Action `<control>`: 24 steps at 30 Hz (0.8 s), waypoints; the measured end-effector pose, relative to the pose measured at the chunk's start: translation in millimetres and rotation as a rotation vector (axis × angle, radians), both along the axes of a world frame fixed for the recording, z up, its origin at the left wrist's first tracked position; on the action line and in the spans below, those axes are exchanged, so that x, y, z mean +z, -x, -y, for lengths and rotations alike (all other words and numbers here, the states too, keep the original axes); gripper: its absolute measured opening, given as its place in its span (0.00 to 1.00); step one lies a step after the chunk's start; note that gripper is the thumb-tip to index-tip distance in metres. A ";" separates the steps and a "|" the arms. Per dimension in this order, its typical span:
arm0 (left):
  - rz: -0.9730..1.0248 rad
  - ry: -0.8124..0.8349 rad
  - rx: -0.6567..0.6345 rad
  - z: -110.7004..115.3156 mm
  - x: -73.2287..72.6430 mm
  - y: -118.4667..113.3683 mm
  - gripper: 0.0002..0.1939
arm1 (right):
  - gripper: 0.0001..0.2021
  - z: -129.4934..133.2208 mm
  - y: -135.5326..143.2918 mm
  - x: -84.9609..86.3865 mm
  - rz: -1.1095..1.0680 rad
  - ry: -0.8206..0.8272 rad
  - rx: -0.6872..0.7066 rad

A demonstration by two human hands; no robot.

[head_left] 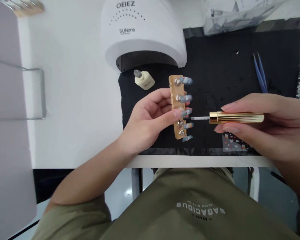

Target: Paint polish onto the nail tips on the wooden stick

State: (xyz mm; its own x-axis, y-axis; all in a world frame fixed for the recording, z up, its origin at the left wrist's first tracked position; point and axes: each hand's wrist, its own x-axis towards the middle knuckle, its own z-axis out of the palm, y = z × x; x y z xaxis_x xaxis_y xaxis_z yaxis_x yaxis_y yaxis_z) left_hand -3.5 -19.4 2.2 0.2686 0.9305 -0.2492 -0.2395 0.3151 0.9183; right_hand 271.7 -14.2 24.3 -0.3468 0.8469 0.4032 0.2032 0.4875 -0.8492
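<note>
Nail-tip stand (pixel 175 104) in close pinch of left fingers (pixel 158 96), gold-handled brush (pixel 236 117) between pinched right fingers (pixel 245 103).

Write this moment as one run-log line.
left hand: holds wooden strip with nails; right hand: holds brush; bottle: on black mat

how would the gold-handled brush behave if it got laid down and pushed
The gold-handled brush would probably roll, since its handle looks cylindrical. The lengthwise ridges should make it less slippery. Its slim, whitish brush end may bend more easily than the thicker handle.
</note>
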 end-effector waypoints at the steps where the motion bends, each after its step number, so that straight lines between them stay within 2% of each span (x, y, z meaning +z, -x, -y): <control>1: 0.005 -0.001 -0.010 -0.1 -0.2 0.5 0.16 | 0.25 -0.1 -0.2 -0.5 -0.002 0.003 -0.005; 10: 0.028 0.001 -0.041 -0.7 0.8 2.0 0.15 | 0.20 -0.3 -0.7 -4.0 0.004 0.018 -0.021; 19: 0.037 0.018 0.009 -0.3 4.9 1.7 0.17 | 0.20 1.0 -3.9 -4.1 0.009 0.069 -0.058; 24: 0.043 0.032 0.013 -1.0 5.8 4.2 0.17 | 0.18 1.2 -3.5 -4.8 -0.046 0.139 -0.136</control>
